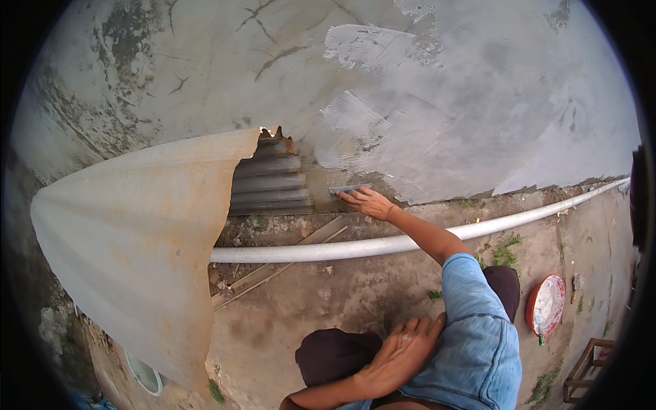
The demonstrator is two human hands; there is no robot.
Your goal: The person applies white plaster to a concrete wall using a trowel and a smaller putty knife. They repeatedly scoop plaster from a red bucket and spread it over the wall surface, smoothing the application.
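Observation:
My right hand (363,201) is stretched forward low on the grey plastered wall (478,102), fingers wrapped on a flat grey trowel (348,188) against the wall, just right of a dark corrugated sheet (266,184). Pale, uneven streaks of coating cover the wall above it. My left hand (403,348) rests at my body against my blue short-sleeved shirt, its fingers extended and holding nothing visible. My dark-clad knees show on either side of my arms.
A large bent, rust-edged metal sheet (123,225) stands at left. A white pipe (307,253) runs along the wall base, over wooden strips (246,285). At right are a red basin with whitish material (531,307) and a wooden frame (574,379). A pale tub (140,376) sits lower left.

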